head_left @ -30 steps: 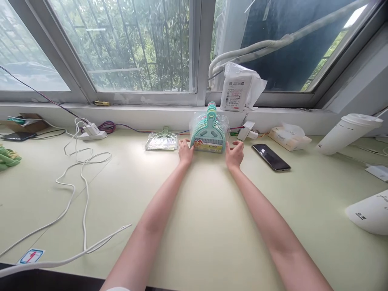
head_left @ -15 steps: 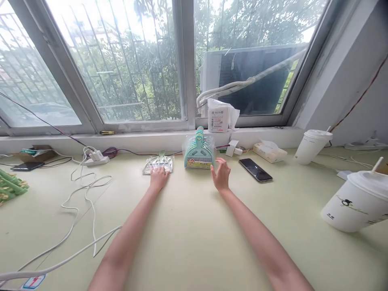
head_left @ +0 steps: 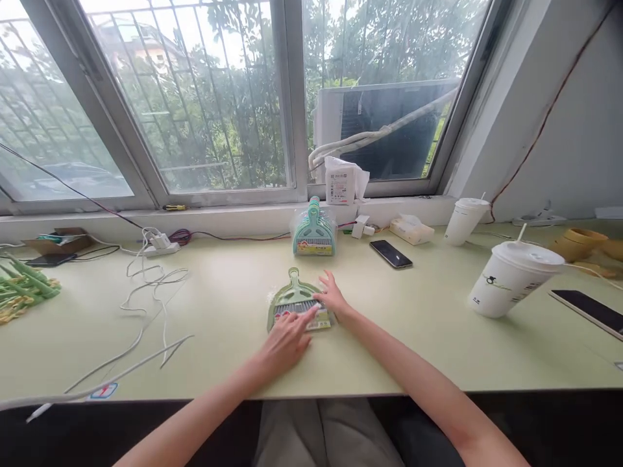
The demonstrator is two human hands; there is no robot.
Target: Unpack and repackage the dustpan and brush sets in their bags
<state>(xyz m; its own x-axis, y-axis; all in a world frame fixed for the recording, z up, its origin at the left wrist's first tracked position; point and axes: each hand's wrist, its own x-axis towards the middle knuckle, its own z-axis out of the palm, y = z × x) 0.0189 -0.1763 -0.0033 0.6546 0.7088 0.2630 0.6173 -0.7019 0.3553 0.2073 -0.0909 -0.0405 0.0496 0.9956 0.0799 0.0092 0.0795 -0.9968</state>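
A small green dustpan-and-brush set in a clear plastic wrapper lies flat on the pale green table, close to the front edge. My left hand rests on its lower part, fingers stretched forward over the label. My right hand touches its right edge, fingers spread. Farther back, by the window sill, a stack of the same sets in teal stands upright in plastic.
A black phone, a tissue pack and a white cup lie behind on the right. A larger cup with a straw stands near right. White cables trail across the left; green items at far left.
The single wrapped set has come from beside the stack at the back to the near part of the table. Both hands drew back with it and now rest on it.
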